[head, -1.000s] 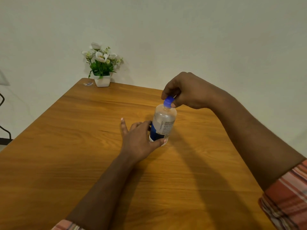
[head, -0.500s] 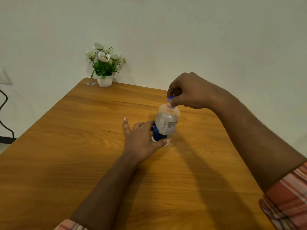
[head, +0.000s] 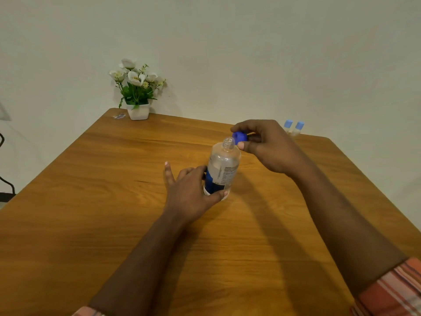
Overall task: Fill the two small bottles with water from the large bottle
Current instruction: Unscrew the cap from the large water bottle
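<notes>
The large clear bottle [head: 222, 168] with a blue label stands upright at the table's middle, its neck uncapped. My left hand [head: 193, 190] wraps around its lower part, index finger stretched out. Just right of the neck, my right hand [head: 266, 145] pinches the blue cap [head: 239, 136], lifted off the bottle. Two small bottles with light blue caps [head: 293, 128] stand side by side at the far right edge of the table, partly hidden behind my right hand.
A white pot of white flowers [head: 137, 96] sits at the far left corner of the wooden table [head: 91, 224], with a small scrap [head: 119, 116] beside it. A pale wall rises behind. A dark cable [head: 5, 181] hangs off the left.
My right hand has taken the blue cap off the large bottle and shifted slightly right. The small bottles have come into view behind it. The left hand stays on the bottle.
</notes>
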The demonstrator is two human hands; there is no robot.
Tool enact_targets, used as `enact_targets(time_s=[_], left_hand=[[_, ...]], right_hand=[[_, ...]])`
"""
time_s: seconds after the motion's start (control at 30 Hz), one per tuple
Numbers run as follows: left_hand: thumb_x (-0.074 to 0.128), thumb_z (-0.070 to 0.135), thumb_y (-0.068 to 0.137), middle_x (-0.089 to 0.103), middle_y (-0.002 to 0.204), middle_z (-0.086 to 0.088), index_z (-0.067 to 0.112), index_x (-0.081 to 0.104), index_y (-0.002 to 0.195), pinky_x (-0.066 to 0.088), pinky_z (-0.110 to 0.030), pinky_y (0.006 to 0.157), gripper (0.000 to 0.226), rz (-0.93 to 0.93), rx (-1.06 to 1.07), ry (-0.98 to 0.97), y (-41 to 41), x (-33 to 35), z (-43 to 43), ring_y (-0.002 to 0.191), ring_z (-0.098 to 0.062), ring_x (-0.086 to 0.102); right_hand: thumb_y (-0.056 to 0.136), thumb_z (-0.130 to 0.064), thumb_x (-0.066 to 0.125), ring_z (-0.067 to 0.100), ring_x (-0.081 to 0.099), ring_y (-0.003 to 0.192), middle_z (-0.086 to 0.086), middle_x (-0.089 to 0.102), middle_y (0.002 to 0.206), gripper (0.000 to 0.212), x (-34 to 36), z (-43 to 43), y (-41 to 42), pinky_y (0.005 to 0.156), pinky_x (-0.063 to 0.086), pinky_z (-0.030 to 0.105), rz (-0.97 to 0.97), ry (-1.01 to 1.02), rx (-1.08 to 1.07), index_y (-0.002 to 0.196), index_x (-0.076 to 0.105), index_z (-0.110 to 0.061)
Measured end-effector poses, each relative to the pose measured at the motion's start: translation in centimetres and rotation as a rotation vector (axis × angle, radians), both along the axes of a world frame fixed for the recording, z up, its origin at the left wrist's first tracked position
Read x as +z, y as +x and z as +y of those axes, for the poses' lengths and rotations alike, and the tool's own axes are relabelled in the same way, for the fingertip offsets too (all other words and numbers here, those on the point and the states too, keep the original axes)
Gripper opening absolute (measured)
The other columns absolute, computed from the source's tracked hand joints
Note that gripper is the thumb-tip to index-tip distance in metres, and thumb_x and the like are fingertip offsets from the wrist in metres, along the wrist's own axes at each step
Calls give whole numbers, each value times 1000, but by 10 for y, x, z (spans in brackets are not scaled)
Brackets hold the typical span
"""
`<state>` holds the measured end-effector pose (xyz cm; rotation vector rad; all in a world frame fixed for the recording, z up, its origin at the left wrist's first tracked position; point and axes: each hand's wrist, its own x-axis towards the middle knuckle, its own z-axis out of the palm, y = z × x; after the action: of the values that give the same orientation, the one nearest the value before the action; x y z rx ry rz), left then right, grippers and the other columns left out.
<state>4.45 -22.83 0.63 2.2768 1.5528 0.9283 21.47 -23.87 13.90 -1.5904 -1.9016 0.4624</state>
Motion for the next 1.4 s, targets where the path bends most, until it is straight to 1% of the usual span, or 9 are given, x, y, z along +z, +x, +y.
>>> enact_targets(time_s=[0.13,0.27,0.37,0.43,0.47,0.63,1.07,1.27,1.4], left_hand=[[52,72,74,63,117,14,34,45,126,-19,-53,111,65,5,8,4,0,0,1,128,-10,41],[53,68,75,63,114,15,37,46,123,-16,-55,111,58,-22,50,-7,0,-3,8,125,-11,44],[53,64,78,63,115,12,35,47,125,-14,-56,112,56,-24,108,-5,-1,-4,12,124,-14,46],[53,62,80,63,116,10,32,46,130,-15,-55,112,59,-14,151,-14,-2,-3,13,125,-15,46],[53,61,80,64,116,9,31,45,131,-15,-55,112,59,-13,164,-21,-2,-4,14,125,-16,46],[52,59,82,64,115,8,30,43,133,-15,-54,112,59,-1,177,-23,-2,-3,15,126,-16,46],[49,57,86,65,115,6,29,43,133,-13,-57,112,55,41,182,-4,3,-3,14,125,-19,46],[47,60,85,61,124,1,24,37,139,-8,-57,113,66,70,207,-32,2,-5,12,127,-21,45],[54,54,85,49,137,-3,21,36,141,7,-53,115,67,97,270,-55,-2,-4,1,130,-23,40]], right_hand=[[78,-12,77,6,65,90,-4,69,98,31,-21,-8,10,78,55,20,206,68,-134,106,65,-18],[71,-8,82,14,66,85,-1,68,92,33,-55,-12,16,74,56,25,291,22,-230,93,61,-22],[71,-8,82,17,65,85,2,67,95,44,-87,-8,13,77,55,31,346,10,-265,109,62,-18],[76,-9,78,16,65,92,3,67,105,55,-107,-3,10,83,52,28,311,5,-289,127,59,-14],[78,-10,76,15,64,97,3,68,110,53,-115,0,9,87,51,26,275,2,-301,128,59,-12],[76,-10,77,14,66,103,7,71,115,43,-134,9,-2,92,50,25,200,-11,-321,118,67,-7],[77,-14,77,16,66,107,8,70,116,45,-140,13,2,94,52,38,162,18,-378,120,65,-7],[73,-15,81,17,60,118,9,64,128,68,-140,9,3,99,49,34,195,-11,-374,134,53,-11],[71,-13,83,17,57,122,10,60,133,75,-136,2,9,96,43,25,224,-46,-372,138,49,-13]])
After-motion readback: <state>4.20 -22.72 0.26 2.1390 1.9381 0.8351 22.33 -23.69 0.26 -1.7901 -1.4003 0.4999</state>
